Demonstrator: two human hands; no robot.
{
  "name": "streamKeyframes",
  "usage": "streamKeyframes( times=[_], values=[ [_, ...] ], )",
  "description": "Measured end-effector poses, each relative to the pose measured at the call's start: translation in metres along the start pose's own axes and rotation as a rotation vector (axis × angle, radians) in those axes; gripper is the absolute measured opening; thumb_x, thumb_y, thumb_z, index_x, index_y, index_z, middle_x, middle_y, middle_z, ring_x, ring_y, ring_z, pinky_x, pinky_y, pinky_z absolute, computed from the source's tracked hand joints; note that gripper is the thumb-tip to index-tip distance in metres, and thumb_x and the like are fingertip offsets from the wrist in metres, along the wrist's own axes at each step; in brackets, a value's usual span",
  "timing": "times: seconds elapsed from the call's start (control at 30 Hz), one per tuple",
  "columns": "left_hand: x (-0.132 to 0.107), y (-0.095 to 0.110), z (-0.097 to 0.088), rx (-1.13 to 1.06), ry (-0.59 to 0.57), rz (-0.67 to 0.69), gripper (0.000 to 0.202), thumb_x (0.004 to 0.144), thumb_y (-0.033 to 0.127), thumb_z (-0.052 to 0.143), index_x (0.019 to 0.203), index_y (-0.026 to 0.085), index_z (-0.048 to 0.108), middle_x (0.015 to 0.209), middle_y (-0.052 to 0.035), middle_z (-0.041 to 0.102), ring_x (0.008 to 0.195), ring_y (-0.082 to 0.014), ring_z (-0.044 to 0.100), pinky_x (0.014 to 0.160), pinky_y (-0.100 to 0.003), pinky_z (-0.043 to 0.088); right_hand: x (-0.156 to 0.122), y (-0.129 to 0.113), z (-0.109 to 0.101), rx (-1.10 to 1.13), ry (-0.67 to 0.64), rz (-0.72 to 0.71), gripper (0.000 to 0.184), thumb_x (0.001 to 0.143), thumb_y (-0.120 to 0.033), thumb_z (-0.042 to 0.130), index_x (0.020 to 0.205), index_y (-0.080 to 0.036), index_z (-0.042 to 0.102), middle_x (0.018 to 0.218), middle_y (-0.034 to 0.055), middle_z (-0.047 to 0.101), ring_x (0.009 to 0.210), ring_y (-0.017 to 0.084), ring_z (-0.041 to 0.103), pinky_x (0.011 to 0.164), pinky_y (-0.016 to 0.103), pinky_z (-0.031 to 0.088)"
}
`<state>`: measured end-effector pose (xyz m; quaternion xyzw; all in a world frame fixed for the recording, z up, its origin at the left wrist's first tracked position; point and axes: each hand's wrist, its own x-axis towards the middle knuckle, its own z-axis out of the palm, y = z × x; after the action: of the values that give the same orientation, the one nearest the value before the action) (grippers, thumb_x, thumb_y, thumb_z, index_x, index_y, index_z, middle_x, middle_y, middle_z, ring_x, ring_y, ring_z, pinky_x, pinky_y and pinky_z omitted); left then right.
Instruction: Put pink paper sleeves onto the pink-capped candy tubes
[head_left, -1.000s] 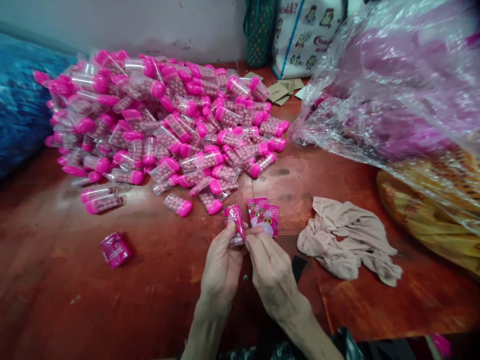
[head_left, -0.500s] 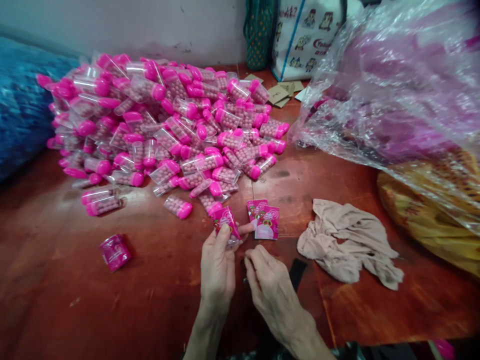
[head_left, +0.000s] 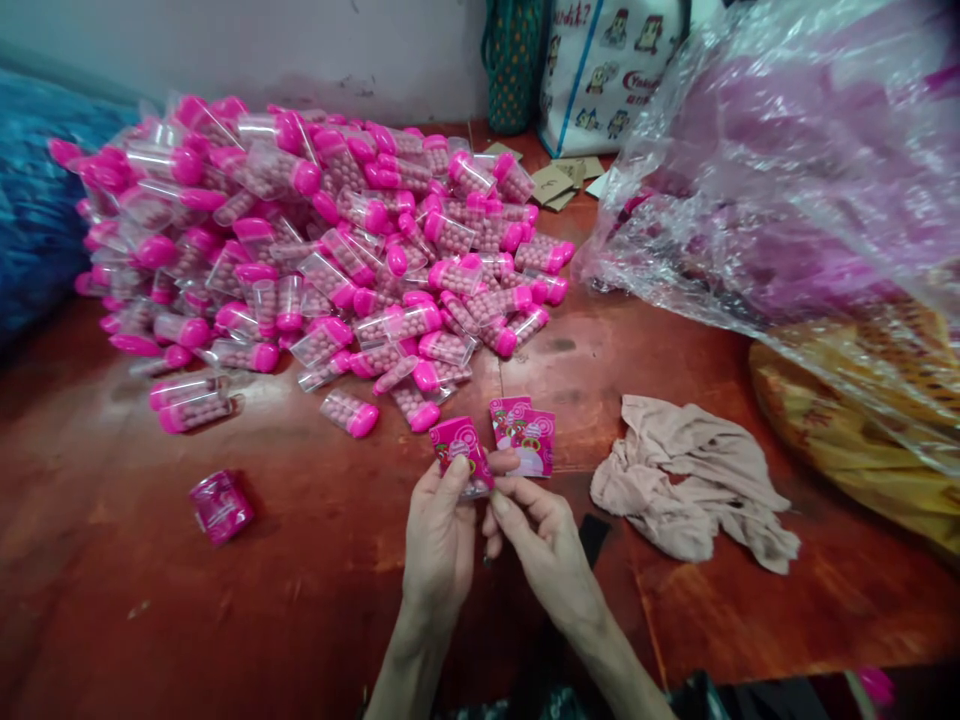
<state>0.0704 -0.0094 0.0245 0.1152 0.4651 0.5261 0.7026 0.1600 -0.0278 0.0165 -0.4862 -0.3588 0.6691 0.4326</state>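
My left hand (head_left: 441, 535) is closed on a pink printed label (head_left: 456, 443), thumb on its front. Something clear shows at the label's lower end; my fingers hide most of it. My right hand (head_left: 544, 540) has its thumb and finger pinched at the label's lower right corner. Just beyond my hands, two flat pink printed labels (head_left: 534, 445) overlap on the red-brown table (head_left: 337, 590). A heap of clear bottles with pink caps (head_left: 330, 250), filled with small pink balls, lies behind them. A bundled pink packet (head_left: 223, 507) rests to the left.
A crumpled beige cloth (head_left: 686, 480) lies to the right, near a yellow bag (head_left: 832, 440) and a large clear plastic bag (head_left: 780, 190). Blue plastic (head_left: 45, 210) stands at the far left. Cardboard pieces (head_left: 562, 182) and a white printed bag (head_left: 611, 80) are at the back.
My right hand has moved up and left, and its fingertips now meet the corner of the label. The label in my left hand has turned more face-on. The view has shifted slightly.
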Motion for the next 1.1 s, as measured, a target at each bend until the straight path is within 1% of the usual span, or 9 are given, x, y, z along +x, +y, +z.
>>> streamKeyframes(
  times=[0.2,0.47,0.63,0.7,0.77,0.87,0.97,1.03,1.1],
  values=[
    [0.004,0.002,0.0,-0.029,-0.046,-0.037,0.017,0.082,0.028,0.047,0.079,0.013,0.053,0.077,-0.0087,0.069,0.035,-0.009,0.046,0.027,-0.02,0.033,-0.001,0.001,0.001,0.036,0.023,-0.003,0.025,0.088,-0.03,0.043,0.082,-0.014,0.059,0.059,-0.0026,0.053,0.049,0.007,0.049,0.052,0.02,0.039],
    [0.005,-0.003,0.0,0.011,-0.019,0.019,0.012,0.076,0.02,0.056,0.085,0.013,0.058,0.078,-0.0064,0.068,0.045,-0.0081,0.05,0.035,-0.018,0.036,0.003,0.0,0.0,-0.106,0.147,-0.048,0.019,0.085,-0.031,0.047,0.083,-0.015,0.057,0.061,-0.0018,0.054,0.05,0.009,0.05,0.05,0.02,0.04],
    [0.006,0.0,-0.006,0.025,0.026,0.043,0.013,0.073,0.018,0.058,0.084,0.012,0.06,0.073,-0.0059,0.068,0.055,-0.0118,0.057,0.046,-0.022,0.043,0.0,0.002,0.002,-0.278,0.081,-0.046,0.016,0.085,-0.025,0.044,0.08,-0.017,0.056,0.061,-0.0021,0.054,0.049,0.009,0.049,0.048,0.019,0.039],
    [0.005,0.008,-0.015,0.053,0.102,0.116,0.012,0.073,0.02,0.059,0.081,0.012,0.061,0.072,-0.0066,0.068,0.067,-0.0163,0.061,0.057,-0.027,0.048,-0.004,0.002,0.002,-0.342,0.04,-0.045,0.015,0.086,-0.022,0.043,0.082,-0.018,0.057,0.062,-0.0021,0.055,0.051,0.01,0.051,0.048,0.02,0.04],
    [0.001,0.021,-0.031,0.112,0.219,0.223,0.013,0.072,0.022,0.06,0.081,0.013,0.061,0.074,-0.0062,0.068,0.075,-0.0191,0.062,0.066,-0.032,0.048,-0.007,0.002,0.0,-0.433,0.074,-0.101,0.017,0.086,-0.02,0.042,0.085,-0.018,0.058,0.065,-0.0014,0.056,0.054,0.01,0.053,0.051,0.02,0.041],
    [-0.011,0.044,-0.065,0.317,0.484,0.398,0.018,0.068,0.026,0.064,0.082,0.015,0.062,0.074,-0.002,0.065,0.074,-0.0175,0.06,0.07,-0.033,0.047,-0.008,-0.001,-0.011,-0.61,0.301,-0.282,0.017,0.086,-0.019,0.042,0.087,-0.018,0.059,0.074,0.0017,0.058,0.066,0.013,0.055,0.062,0.024,0.043],
    [-0.024,0.065,-0.105,0.707,0.912,0.554,0.024,0.063,0.034,0.067,0.081,0.017,0.064,0.061,0.0042,0.054,0.057,-0.0125,0.049,0.065,-0.032,0.045,0.001,-0.001,-0.027,-0.789,0.535,-0.39,0.014,0.085,-0.026,0.048,0.089,-0.017,0.058,0.08,0.0043,0.058,0.075,0.016,0.055,0.069,0.028,0.042],
    [-0.028,0.074,-0.128,1.08,1.025,0.664,0.025,0.066,0.04,0.062,0.077,0.017,0.064,0.058,0.0041,0.046,0.056,-0.0132,0.045,0.066,-0.034,0.044,0.01,0.003,-0.037,-0.907,0.607,-0.355,0.019,0.082,-0.034,0.053,0.09,-0.017,0.058,0.081,0.0047,0.057,0.073,0.018,0.054,0.068,0.03,0.042],
    [-0.026,0.078,-0.144,1.442,1.088,0.755,0.033,0.069,0.043,0.059,0.085,0.015,0.065,0.07,-0.0011,0.05,0.068,-0.0189,0.049,0.073,-0.04,0.043,0.017,0.008,-0.043,-1.01,0.635,-0.309,0.026,0.079,-0.04,0.056,0.091,-0.017,0.058,0.08,0.005,0.057,0.071,0.019,0.054,0.066,0.031,0.041]
  ],
)
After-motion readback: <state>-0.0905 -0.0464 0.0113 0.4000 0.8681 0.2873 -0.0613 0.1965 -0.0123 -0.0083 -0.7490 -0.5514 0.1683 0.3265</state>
